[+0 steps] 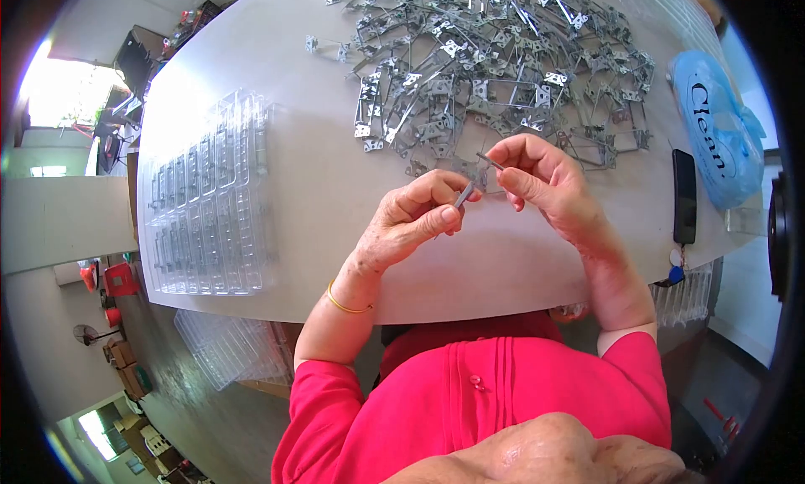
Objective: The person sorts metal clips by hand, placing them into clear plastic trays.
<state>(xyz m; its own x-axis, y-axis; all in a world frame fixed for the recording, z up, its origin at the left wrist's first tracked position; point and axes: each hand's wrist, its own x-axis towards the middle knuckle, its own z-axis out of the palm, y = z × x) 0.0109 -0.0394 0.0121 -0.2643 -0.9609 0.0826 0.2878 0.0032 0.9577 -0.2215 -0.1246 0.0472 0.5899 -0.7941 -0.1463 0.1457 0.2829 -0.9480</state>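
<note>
Over the table's middle, my left hand point(417, 211) is closed, with thumb and forefinger pinching a small grey metal bracket point(465, 195) that points up and away. Close beside it my right hand point(545, 184) is also closed, its thumb and fingertips on a short thin metal piece point(490, 160). The two hands' fingertips are only a little apart, and whether both metal pieces are one part I cannot tell. Just beyond the fingers spreads a large tangled heap of shiny metal brackets point(503, 65) with plates and thin rods.
Left on the white table point(327, 232) lies a clear plastic tray point(210, 199) with rows of metal parts in its compartments. A black phone point(684, 196) and a blue plastic bag point(718, 128) are at the right. More clear trays point(231, 350) sit below the table's left front edge.
</note>
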